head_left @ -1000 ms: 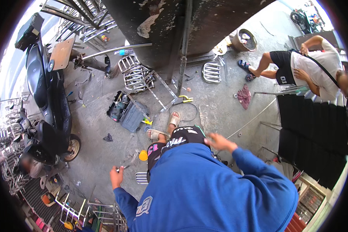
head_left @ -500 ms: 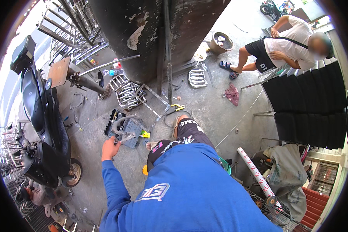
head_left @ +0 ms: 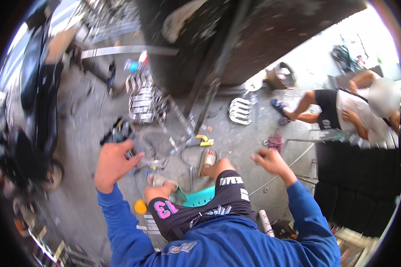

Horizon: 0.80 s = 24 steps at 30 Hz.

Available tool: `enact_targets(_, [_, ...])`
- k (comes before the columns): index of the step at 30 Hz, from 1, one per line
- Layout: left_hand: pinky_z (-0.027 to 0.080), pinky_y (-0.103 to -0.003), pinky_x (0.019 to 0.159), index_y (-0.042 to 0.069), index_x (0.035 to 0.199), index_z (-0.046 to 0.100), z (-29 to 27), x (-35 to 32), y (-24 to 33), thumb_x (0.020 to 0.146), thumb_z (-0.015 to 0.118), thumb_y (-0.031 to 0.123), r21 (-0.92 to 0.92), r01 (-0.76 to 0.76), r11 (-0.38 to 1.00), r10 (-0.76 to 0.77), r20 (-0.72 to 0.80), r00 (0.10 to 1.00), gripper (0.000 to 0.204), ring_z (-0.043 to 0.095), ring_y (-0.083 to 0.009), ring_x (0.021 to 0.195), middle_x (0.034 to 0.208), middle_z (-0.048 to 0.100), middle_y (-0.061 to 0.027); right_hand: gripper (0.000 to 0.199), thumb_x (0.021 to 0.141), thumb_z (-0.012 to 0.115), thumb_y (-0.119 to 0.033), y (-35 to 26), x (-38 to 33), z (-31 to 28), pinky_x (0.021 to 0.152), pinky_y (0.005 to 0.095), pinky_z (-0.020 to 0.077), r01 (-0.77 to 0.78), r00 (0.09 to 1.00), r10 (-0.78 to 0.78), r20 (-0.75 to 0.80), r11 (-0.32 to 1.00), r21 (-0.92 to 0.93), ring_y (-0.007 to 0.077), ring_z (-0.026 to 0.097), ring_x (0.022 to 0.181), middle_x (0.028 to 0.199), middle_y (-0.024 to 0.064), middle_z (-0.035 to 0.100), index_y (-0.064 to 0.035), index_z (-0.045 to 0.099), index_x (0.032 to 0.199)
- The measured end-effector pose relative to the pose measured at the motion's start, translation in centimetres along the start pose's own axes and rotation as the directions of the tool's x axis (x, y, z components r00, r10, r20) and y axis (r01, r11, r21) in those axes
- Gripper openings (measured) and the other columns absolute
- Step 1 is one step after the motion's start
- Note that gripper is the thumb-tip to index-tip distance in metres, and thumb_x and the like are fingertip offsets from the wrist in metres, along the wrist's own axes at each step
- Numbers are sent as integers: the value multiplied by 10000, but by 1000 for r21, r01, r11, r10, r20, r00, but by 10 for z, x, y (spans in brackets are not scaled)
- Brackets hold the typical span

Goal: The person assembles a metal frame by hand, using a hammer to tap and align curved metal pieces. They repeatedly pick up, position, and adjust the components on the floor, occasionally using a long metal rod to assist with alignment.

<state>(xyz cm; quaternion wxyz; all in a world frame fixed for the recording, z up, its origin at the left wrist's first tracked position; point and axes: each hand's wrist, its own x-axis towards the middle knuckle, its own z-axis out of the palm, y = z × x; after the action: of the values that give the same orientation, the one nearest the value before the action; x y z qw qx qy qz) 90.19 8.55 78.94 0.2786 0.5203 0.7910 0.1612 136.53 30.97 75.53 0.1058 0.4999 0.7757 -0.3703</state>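
Observation:
I sit on a teal stool [head_left: 199,196] in a blue long-sleeved top and black shorts, sandalled feet on the concrete floor. My left hand [head_left: 113,163] is stretched forward with fingers spread, hovering just over a dark open toolbox [head_left: 118,133] on the floor, holding nothing. My right hand [head_left: 270,161] is raised to the right of my knee with its fingers loosely curled; blur hides whether anything is in it. A yellow-handled tool [head_left: 204,141] lies on the floor in front of my right foot.
A black motorcycle [head_left: 34,102] stands at the left. Metal grille pieces [head_left: 142,97] and a white curved metal part [head_left: 240,110] lie near a dark pillar [head_left: 236,40]. Another person [head_left: 347,111] crouches at the right beside a bucket [head_left: 280,75]. Black panels [head_left: 356,178] stand at the right.
My right hand has come into view beside my knee. My left hand stays over the toolbox, fingers now spread. The view has swung, bringing the crouching person lower right.

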Motion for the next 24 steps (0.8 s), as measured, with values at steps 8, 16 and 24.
enact_targets(8, [362, -344, 514, 58, 856, 505, 131, -15, -118, 752, 711, -27, -212, -688, 693, 289, -794, 536, 246, 409, -155, 471, 594, 518, -53, 1083, 884, 313, -908, -31, 354, 249, 1178, 514, 346, -92, 787, -67, 613, 970, 225, 415, 474, 1407, 1464, 212, 570, -90, 365, 1591])
enact_targets(16, [381, -324, 536, 90, 962, 427, 227, -25, -179, 958, 647, 192, -215, -687, 694, 119, -907, 404, 243, 359, -102, 470, 595, 385, -1, 567, 1022, 452, -666, -1, 337, 384, 582, 421, 594, -280, 847, -289, 446, 471, 837, 147, 516, 610, 714, -12, 423, -110, 529, 1102])
enact_targets(24, [252, -277, 453, 158, 708, 319, 274, -104, -142, 1064, 507, 268, -370, -851, 371, -346, -906, 243, 417, 173, -75, 445, 534, 234, 33, 537, 1044, 490, -573, 19, 245, 324, 649, 430, 582, 217, 777, -627, -45, 200, 955, 290, 699, 836, 802, 145, 619, -80, 502, 831])
